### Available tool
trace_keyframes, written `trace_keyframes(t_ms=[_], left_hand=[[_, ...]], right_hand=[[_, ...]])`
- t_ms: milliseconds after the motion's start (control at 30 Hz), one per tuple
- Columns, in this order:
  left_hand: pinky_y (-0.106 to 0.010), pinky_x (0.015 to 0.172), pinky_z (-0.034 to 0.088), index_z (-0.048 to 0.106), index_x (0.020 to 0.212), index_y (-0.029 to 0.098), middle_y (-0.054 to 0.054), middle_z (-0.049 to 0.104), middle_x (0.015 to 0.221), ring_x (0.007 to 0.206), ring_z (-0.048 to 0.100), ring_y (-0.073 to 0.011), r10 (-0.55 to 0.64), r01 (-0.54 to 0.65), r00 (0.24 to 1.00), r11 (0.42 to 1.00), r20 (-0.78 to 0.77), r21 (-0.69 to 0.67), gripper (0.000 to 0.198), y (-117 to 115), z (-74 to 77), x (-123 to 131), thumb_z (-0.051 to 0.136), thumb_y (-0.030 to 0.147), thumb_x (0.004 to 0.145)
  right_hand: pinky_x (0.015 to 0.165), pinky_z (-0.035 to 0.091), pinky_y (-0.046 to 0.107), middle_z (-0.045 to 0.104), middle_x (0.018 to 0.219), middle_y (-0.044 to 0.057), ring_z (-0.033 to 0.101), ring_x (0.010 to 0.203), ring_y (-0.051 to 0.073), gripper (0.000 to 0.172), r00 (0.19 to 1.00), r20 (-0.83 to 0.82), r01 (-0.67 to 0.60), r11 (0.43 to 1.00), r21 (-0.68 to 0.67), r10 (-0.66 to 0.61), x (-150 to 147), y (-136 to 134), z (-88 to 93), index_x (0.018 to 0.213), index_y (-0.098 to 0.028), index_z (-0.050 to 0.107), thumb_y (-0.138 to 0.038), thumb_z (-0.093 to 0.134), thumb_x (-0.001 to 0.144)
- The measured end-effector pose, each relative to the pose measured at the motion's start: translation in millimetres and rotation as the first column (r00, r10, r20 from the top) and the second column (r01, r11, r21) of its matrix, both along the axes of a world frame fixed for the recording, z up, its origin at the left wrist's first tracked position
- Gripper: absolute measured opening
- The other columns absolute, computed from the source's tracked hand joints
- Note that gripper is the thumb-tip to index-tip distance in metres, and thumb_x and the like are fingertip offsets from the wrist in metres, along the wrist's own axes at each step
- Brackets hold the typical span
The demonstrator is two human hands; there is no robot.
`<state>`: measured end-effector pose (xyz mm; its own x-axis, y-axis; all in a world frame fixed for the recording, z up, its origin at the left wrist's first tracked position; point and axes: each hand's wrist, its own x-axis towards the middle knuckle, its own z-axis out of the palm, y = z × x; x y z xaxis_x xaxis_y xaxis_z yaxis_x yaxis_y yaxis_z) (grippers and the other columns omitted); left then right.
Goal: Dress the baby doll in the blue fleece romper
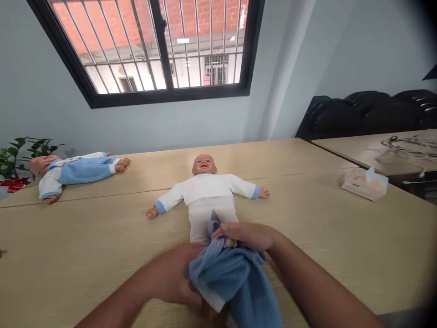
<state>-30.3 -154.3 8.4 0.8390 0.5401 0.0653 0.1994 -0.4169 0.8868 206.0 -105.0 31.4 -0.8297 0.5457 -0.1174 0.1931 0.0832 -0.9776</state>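
A baby doll (208, 187) in a white top lies on its back on the table, head away from me and arms spread. Blue doll overalls (239, 273) with a white cuff are bunched over its lower body. My right hand (247, 234) is closed on the upper part of the overalls, thumb on top. To the left, my left hand (180, 278) curls around the cuff side of the overalls, its fingers partly hidden by the cloth. The doll's legs are mostly covered by my hands and the cloth.
A second doll (87, 169) in blue overalls lies at the back left, near a potted plant (20, 157). A tissue box (365, 183) sits on the wooden table (324, 237) at right. Cables (413, 148) and stacked black chairs (368, 114) are beyond.
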Motion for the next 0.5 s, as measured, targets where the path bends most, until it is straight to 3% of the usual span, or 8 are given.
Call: trace_keyframes(t_ms=[67,167,267,333,433,500], left_hand=[[-0.039,0.109,0.049,0.069,0.111,0.024,-0.005,0.074,0.122,0.118,0.066,-0.0261,-0.017,0.024,0.999,0.969,-0.03,0.244,0.035,-9,-7.4,7,0.08,0.034,0.079],[-0.039,0.111,0.047,0.07,0.107,0.022,-0.005,0.076,0.115,0.114,0.068,-0.0255,-0.056,0.1,0.993,0.853,-0.102,0.513,0.026,-17,-18.5,17,0.072,0.036,0.085],[-0.038,0.107,0.048,0.069,0.1,0.022,-0.004,0.079,0.102,0.102,0.071,-0.024,-0.069,0.138,0.989,0.767,-0.133,0.627,0.023,-21,-26.5,22,0.067,0.042,0.088],[-0.04,0.105,0.048,0.069,0.092,0.023,-0.003,0.078,0.091,0.095,0.072,-0.024,-0.075,0.158,0.985,0.741,-0.154,0.653,0.024,-21,-30.1,23,0.069,0.046,0.086],[-0.042,0.101,0.049,0.067,0.089,0.022,-0.004,0.077,0.085,0.09,0.071,-0.0248,-0.084,0.167,0.985,0.709,-0.153,0.685,0.028,-18,-33.9,23,0.068,0.05,0.086],[-0.041,0.1,0.049,0.065,0.092,0.021,-0.005,0.077,0.087,0.087,0.072,-0.0236,-0.093,0.142,0.99,0.706,-0.107,0.694,0.03,-15,-36.3,24,0.065,0.051,0.088]], right_hand=[[0.1,0.048,0.042,0.07,0.11,0.011,0.063,0.103,0.024,0.056,0.995,-0.027,0.1,0.942,0.319,-0.096,-13,-3,0.7,0.106,-0.016,0.071,-0.064,0.041,0.102],[0.104,0.043,0.041,0.067,0.118,0.011,0.058,0.114,0.024,0.034,0.987,-0.084,0.161,0.765,0.623,-0.139,-34,-6,-2.3,0.11,-0.017,0.067,-0.045,0.049,0.103],[0.087,0.046,0.034,0.072,0.101,0.007,0.063,0.096,0.02,0.026,0.985,0.139,-0.018,0.723,0.69,-0.107,-45,-11,-3.5,0.101,-0.018,0.068,-0.031,0.046,0.104],[0.075,0.044,0.031,0.074,0.093,0.006,0.065,0.085,0.02,0.025,0.93,0.31,-0.092,0.69,0.718,-0.198,-44,-15,-0.5,0.104,-0.019,0.07,-0.031,0.048,0.103],[0.064,0.037,0.031,0.076,0.085,0.006,0.067,0.074,0.022,0.031,0.777,0.466,-0.113,0.634,0.765,-0.424,-36,-22,7.7,0.119,-0.024,0.072,-0.041,0.052,0.102],[0.06,0.034,0.032,0.076,0.081,0.008,0.068,0.071,0.024,0.038,0.634,0.54,-0.125,0.616,0.778,-0.553,-29,-25,12.5,0.104,-0.024,0.078,-0.048,0.048,0.103]])
